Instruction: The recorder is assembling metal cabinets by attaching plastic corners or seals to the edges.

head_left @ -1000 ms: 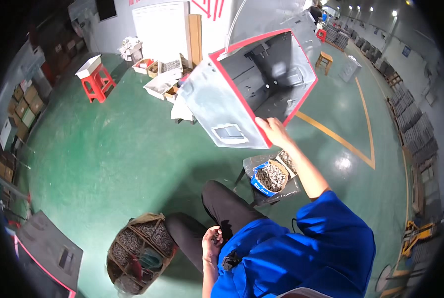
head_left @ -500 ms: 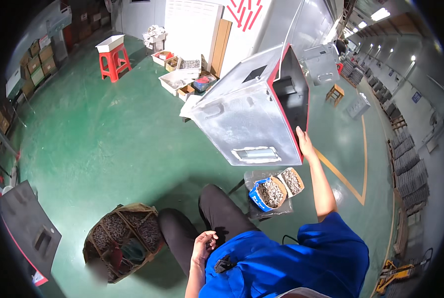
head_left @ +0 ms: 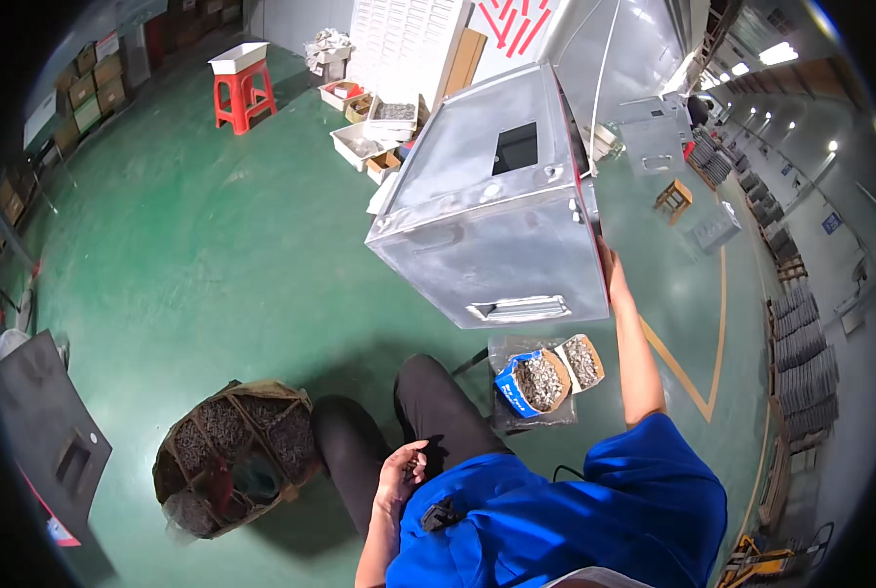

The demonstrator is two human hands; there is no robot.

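Note:
A large grey sheet-metal box [head_left: 487, 255] stands tilted in front of me, with a square cutout in its upper face and a recessed handle slot low on its near face. My right hand [head_left: 614, 279] grips the box's right edge; most of its fingers are hidden behind the metal. Near my lap, my left hand [head_left: 402, 472] is curled around something small that I cannot make out. Just below the box sit a blue carton [head_left: 516, 390] and a smaller open carton [head_left: 597, 374], both full of small metal pieces.
On the floor by my left knee lies a divided container [head_left: 167, 480] of dark small parts. A grey panel [head_left: 51, 421] with a slot stands at far left. Farther off are a red stool [head_left: 245, 101], several parts bins [head_left: 358, 147] and a wooden stool [head_left: 673, 199].
The metal box has turned, so its upper face shows more and its open, red-edged side is mostly hidden. My right hand has stayed on its edge. My left hand remains near my lap.

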